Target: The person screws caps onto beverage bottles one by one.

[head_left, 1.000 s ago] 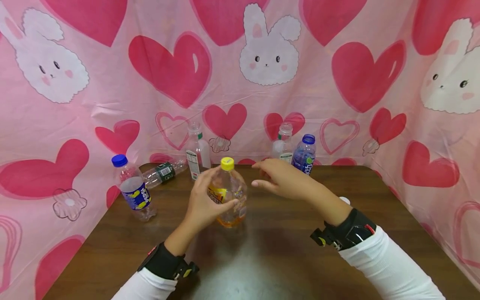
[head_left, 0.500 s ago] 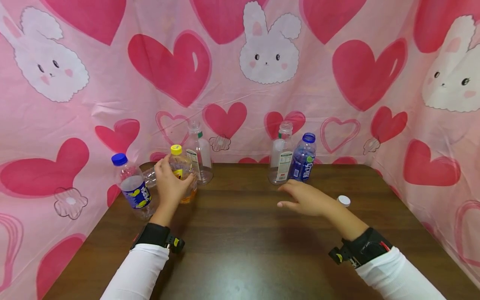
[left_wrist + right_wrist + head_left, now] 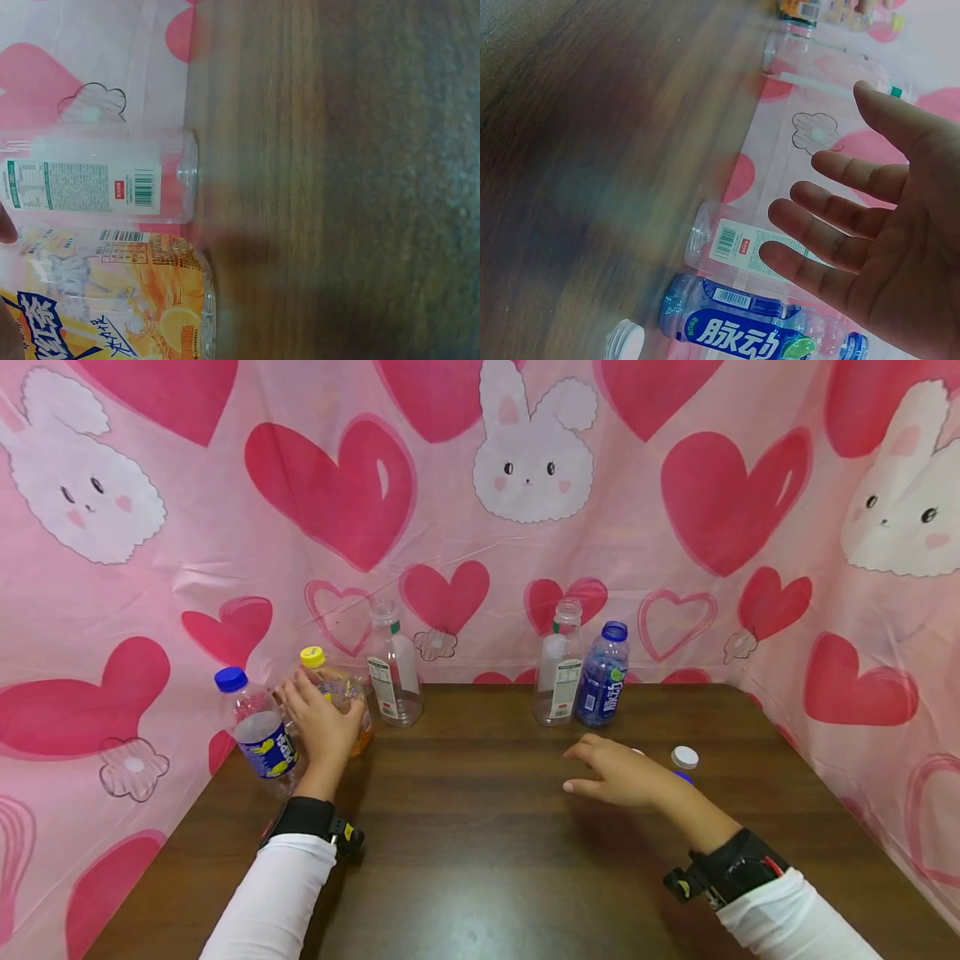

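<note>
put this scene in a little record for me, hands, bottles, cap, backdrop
left hand: holds the yellow-capped bottle
right hand: holds nothing, fingers spread above the table
far left: blue-capped bottle, standing
back, left of centre: clear bottle, uncapped, upright
back, right of centre: second clear bottle, uncapped, upright, next to the blue-labelled bottle
loose cap: white cap on the table, past the right forearm
backdrop: pink cloth with hearts and rabbits

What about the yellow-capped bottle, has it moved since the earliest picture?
Yes. The yellow-capped bottle, held by the left hand, has moved left and back, from right of the left upright clear bottle to its left.
</note>
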{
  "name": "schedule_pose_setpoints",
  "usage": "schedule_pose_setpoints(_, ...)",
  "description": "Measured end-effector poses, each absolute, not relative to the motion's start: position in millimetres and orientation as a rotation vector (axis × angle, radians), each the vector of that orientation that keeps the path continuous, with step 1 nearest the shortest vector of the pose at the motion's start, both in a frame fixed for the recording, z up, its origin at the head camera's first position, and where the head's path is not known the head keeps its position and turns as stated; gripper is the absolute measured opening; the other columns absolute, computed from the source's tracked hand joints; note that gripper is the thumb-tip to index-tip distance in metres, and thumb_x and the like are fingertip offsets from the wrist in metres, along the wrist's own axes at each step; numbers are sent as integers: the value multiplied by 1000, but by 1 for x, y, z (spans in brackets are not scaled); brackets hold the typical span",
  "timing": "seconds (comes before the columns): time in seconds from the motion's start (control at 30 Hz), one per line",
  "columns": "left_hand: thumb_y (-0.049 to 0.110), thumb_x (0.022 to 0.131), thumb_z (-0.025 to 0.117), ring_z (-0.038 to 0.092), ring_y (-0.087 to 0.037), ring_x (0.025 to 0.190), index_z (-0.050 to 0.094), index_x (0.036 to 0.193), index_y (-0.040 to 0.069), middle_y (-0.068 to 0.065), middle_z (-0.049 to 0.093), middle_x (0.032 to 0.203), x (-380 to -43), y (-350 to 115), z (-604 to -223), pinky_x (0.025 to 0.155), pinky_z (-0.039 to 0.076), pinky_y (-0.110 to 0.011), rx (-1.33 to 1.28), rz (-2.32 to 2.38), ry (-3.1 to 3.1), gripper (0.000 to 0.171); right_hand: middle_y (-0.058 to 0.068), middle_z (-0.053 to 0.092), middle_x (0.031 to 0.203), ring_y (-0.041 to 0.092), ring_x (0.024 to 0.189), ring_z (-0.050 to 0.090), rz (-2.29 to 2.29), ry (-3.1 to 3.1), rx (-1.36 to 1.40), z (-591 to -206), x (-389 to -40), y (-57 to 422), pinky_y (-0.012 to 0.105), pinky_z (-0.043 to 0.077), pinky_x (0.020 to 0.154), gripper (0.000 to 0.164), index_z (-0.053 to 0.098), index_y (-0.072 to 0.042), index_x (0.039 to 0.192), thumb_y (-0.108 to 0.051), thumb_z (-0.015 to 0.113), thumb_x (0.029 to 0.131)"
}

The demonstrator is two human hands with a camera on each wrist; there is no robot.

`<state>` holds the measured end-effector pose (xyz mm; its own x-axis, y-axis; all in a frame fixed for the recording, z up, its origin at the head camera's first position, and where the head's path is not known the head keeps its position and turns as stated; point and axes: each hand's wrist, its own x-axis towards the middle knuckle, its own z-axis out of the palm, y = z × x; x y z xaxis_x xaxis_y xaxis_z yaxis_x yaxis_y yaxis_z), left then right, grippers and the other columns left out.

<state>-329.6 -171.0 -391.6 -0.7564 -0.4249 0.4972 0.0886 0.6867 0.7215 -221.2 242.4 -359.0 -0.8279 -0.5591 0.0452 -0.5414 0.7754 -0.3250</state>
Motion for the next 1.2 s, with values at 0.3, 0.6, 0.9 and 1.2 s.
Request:
schedule_pose_setpoints(0.3,20,83,69,-8,-38,147,3,152,-8,-26,0,159,-325,-173,-393,117,-6,-46,239,-932,-2303,99,9,59,112,29,105,61,-516,2901,-896,-361,-220,240,49,49,92,44,63,-2,120,-37,65,93)
schedule_pose_setpoints(0.6,13,75,80,26,-41,140,30,145,-10,-29,30,149,-299,-118,-391,114,22,-52,-213,-831,-1953,90,13,59,113,31,103,61,-570,2885,-880,-364,-218,240,49,49,91,45,62,-1,120,-37,64,93)
schedule_pose_setpoints(0.9,19,71,85,24,-44,137,25,147,-9,-30,25,148,-342,-86,-349,112,23,-54,-110,-1008,-2196,101,16,58,114,29,98,61,-588,2843,-926,-374,-226,232,47,51,87,49,61,2,121,-37,66,92)
schedule_pose_setpoints(1.2,29,70,87,22,-42,140,15,151,-3,-28,22,152,-379,-103,-338,115,21,-51,109,-1185,-2366,114,17,58,115,30,99,60,-617,2811,-927,-385,-225,226,48,51,88,50,62,2,120,-38,68,91)
